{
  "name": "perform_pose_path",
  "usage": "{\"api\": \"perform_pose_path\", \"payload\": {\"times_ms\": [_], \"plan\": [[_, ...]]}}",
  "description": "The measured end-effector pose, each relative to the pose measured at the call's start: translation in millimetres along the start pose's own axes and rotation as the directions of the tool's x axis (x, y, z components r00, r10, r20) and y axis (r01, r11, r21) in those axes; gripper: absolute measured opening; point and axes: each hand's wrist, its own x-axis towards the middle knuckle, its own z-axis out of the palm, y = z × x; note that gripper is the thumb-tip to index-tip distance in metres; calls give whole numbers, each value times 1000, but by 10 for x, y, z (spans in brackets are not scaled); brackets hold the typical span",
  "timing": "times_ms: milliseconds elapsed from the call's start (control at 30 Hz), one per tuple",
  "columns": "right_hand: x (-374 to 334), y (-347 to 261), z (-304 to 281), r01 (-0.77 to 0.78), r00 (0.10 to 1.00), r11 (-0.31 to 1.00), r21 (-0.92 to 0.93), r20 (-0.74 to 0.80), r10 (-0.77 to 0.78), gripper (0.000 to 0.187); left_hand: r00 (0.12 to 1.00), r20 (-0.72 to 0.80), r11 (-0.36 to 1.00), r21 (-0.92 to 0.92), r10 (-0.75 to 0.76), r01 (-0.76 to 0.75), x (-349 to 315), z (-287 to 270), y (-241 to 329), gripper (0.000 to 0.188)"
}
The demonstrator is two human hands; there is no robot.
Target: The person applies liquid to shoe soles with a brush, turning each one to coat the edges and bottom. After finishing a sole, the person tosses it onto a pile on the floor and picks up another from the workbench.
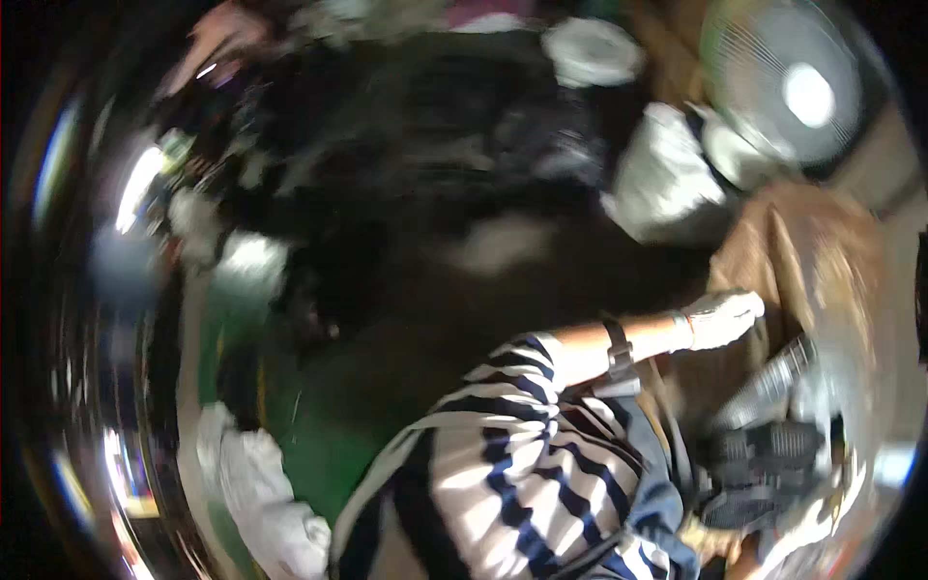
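My left hand (723, 319), in a white glove, reaches out to the right with a dark band on its forearm. Its fingers look closed on the edge of a large brown sack (788, 242). Down at the lower right, my right hand (810, 530), also in a white glove, is beside a cluster of dark grey parts with ribbed or gridded faces (764, 469). Blur hides whether its fingers grip them. A lighter grey ribbed piece (768, 382) lies between the two hands, next to clear plastic (836, 377) along the sack.
A round fan (788, 87) stands at the upper right, near a white bag (667, 179). Dark bundles (445, 126) fill the far middle. At the lower left, white sacks (261, 493) lie by a green floor (309, 445). A person's arm (227, 39) shows at the far left.
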Motion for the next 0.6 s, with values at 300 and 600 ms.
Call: {"api": "perform_pose_path", "payload": {"times_ms": [300, 600], "plan": [[-221, 422, -327, 323, 915, 940, 108, -289, -281, 25, 544, 785, 268, 478, 298, -837, 668, 1067, 75, 17], [-61, 1453, -1245, 290, 704, 874, -391, -531, -472, 23, 352, 910, 84, 341, 219, -936, 1001, 1110, 272, 8]]}}
